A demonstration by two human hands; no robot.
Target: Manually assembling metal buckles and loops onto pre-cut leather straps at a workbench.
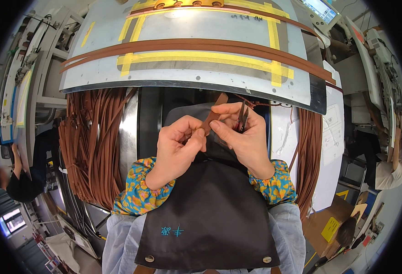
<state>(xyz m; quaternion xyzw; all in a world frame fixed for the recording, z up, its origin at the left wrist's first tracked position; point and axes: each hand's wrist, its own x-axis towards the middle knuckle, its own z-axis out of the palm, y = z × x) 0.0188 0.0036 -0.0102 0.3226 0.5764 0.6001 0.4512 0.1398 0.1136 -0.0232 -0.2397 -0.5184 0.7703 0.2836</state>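
Pinching the short brown strap (pixel 212 116) between thumb and forefinger, the left hand (pixel 179 148) holds it just above the dark apron (pixel 210 210), its free end poking up past the fingertips. The right hand (pixel 239 134) touches the strap from the other side, fingers curled shut around small snips (pixel 243 118) whose blades sit right beside it. To trim cleanly, I'd judge it best to keep the strap taut and steady and bring the blades square to it, clear of the left thumb. More brown straps (pixel 93 146) hang beyond the left hand.

Grey metal worktable (pixel 187 80) with yellow tape outline (pixel 201 57), long brown leather straps (pixel 201 44) across it.
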